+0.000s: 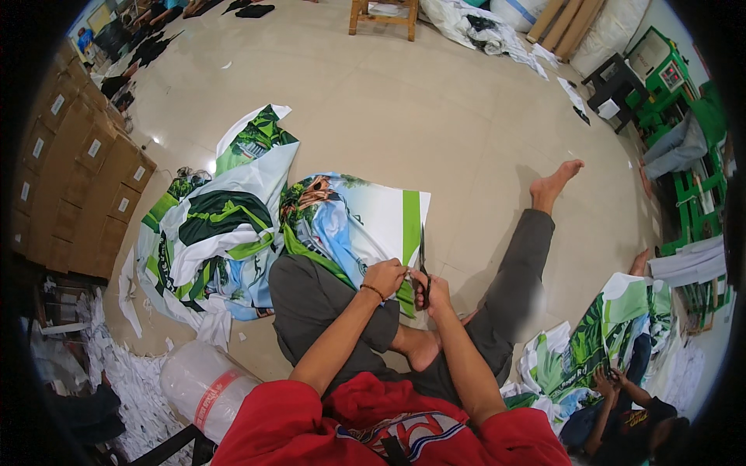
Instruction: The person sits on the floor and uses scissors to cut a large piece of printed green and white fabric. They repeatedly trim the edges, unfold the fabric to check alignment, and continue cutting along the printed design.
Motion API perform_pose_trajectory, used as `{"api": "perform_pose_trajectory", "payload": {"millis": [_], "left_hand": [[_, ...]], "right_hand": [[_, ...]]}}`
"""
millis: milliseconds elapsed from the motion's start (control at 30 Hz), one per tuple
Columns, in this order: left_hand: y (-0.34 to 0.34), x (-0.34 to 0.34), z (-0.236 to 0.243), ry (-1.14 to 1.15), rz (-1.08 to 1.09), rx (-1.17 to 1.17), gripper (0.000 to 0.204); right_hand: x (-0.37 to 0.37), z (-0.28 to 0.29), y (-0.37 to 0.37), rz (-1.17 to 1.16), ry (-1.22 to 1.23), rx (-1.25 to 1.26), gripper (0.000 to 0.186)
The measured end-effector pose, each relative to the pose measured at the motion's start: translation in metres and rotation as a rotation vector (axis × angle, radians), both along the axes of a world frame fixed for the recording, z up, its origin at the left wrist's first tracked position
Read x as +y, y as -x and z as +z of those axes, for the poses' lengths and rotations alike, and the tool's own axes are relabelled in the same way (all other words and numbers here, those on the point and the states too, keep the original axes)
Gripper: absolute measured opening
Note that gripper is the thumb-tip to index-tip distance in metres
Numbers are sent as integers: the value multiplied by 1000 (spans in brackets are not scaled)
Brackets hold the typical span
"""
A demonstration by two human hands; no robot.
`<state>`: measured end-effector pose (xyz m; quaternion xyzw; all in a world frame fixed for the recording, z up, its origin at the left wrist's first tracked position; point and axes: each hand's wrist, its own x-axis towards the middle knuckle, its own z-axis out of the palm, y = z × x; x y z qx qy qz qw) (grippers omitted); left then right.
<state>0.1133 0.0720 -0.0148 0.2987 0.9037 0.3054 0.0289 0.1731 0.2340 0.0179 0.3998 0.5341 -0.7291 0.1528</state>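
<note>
My left hand (pixel 384 279) is closed, pinching the edge of a printed fabric piece (pixel 381 221) that is white with a bright green stripe. In my right hand (pixel 436 293) is a pair of black-handled scissors (pixel 423 284), its blades pointing away from me along the striped edge. Both hands nearly meet above my folded leg. To the left of the held piece, a heap of green, white and blue printed fabric (pixel 221 225) lies crumpled on the floor.
Cardboard boxes (pixel 81 155) are stacked at the left. A plastic-wrapped roll (pixel 206 388) stands beside me, near white scraps (pixel 132 396). Another person (pixel 637 412) handles similar fabric at the lower right. A green machine (pixel 660 70) and wooden stool (pixel 383 17) stand farther off.
</note>
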Motion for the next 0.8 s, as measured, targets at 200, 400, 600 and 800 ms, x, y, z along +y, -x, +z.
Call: {"api": "perform_pose_trajectory", "payload": {"millis": [200,400,600,800], "left_hand": [[-2,1,5,-29,13,-20,10],[-1,-1,1,53,18,-73,12],[-2,0,9,22,20,-98,14],[1,1,8,62,1,-105,17]], "right_hand": [[0,3,19,-9,-15,15,38],[1,-3,20,16,-22,13,35],[4,4,40,-28,34,-16,34],[7,-16,45,29,-37,66,34]]}}
